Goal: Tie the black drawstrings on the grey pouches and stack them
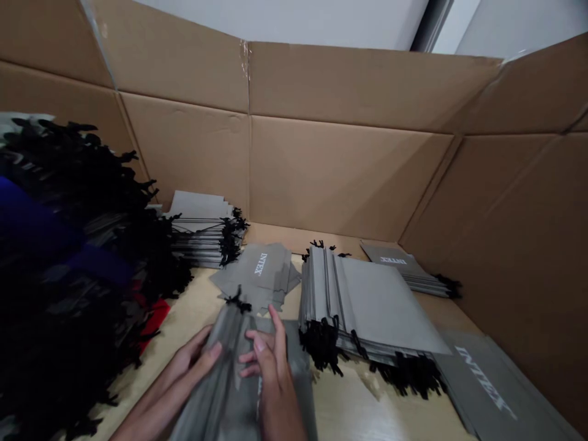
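Observation:
A bundle of grey drawstring pouches (pixel 214 373) stands on edge in front of me, blurred by motion, with a black cord knot at its far end. My left hand (pixel 190 364) grips it from the left, thumb over the near side and fingers partly hidden behind. Just right of the bundle is my right hand (pixel 274 367), index finger stretched out and the other fingers loosely bent and apart. Under it lies another grey pouch (pixel 298 361), flat. Whether the right fingertips touch the bundle I cannot tell.
Loose INTEX pouches (pixel 275 263) lie ahead. A thick pouch stack (pixel 381 300) sits to the right, more INTEX pouches (pixel 500 386) beyond it. Another stack (pixel 197 205) is at back left. A tall pile with black cords (pixel 78 202) fills the left. Cardboard walls (pixel 340 171) enclose the table.

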`<state>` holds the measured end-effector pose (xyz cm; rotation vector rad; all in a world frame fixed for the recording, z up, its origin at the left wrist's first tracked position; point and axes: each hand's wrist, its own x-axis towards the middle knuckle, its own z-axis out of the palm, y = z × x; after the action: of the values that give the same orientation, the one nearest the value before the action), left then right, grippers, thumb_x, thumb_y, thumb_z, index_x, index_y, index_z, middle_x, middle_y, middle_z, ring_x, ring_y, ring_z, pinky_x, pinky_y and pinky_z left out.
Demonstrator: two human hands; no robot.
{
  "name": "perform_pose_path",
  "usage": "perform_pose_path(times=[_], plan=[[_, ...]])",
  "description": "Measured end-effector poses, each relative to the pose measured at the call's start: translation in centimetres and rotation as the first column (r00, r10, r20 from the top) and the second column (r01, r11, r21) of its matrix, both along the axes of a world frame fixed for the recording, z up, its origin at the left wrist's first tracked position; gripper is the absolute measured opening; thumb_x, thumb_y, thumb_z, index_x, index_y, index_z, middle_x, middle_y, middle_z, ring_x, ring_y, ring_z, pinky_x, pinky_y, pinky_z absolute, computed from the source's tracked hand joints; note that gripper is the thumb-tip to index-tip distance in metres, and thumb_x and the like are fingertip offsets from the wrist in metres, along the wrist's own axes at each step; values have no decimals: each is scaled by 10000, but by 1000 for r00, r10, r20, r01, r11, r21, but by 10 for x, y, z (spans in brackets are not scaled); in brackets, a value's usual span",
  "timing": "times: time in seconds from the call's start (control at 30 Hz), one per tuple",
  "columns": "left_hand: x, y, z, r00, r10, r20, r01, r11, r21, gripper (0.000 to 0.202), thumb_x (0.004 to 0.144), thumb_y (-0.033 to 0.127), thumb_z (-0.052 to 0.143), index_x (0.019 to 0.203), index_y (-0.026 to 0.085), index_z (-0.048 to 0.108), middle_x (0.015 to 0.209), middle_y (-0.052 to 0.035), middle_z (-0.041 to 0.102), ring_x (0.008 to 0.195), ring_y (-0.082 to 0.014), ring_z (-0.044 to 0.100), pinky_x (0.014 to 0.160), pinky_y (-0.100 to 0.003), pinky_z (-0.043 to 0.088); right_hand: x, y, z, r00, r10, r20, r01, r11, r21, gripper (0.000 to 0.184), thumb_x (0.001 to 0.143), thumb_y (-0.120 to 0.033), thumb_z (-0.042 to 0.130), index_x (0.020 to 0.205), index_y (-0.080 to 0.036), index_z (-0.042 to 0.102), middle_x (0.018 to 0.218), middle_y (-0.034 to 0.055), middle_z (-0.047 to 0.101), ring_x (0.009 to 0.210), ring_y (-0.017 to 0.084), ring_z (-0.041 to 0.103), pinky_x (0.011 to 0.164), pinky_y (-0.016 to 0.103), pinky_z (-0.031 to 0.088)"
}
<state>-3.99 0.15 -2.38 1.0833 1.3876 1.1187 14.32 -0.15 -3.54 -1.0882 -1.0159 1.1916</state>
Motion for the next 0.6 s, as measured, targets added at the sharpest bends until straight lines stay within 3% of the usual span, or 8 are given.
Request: perform_pose_path(times=[0.07,0.17,0.3,0.6], plan=[[7,1,4,997,42,-58,-36,995,94,722,847,471,902,1512,297,683,1621,-72,645,1673,-397,306,1326,-499,354,2,0,-3,998,69,-3,-69,998,14,490,1101,-479,496,1566,-342,572,1225,75,785,919,258,798,775,380,634],[14,4,11,995,4,-101,9,991,135,815,758,321,968,1512,242,670,1560,-119,689,1615,-436,411,1321,-512,359,9,-3,0,988,131,80,-130,991,-18,384,1088,-469,542,1416,-346,700,1246,64,792,1066,266,785,896,378,621],[15,6,15,987,-39,-154,58,991,119,732,798,365,930,1469,209,683,1511,-146,712,1540,-435,518,1306,-515,383,18,-8,8,973,186,135,-185,983,-18,274,1053,-423,604,1251,-319,763,1250,61,795,1145,270,759,966,360,591],[15,5,21,973,-74,-220,105,986,133,751,881,367,860,1560,195,588,1553,-144,680,1583,-410,467,1308,-477,378,21,-9,13,968,177,177,-195,977,88,309,1076,-479,583,1076,-234,772,1013,71,803,992,243,766,848,294,564]])
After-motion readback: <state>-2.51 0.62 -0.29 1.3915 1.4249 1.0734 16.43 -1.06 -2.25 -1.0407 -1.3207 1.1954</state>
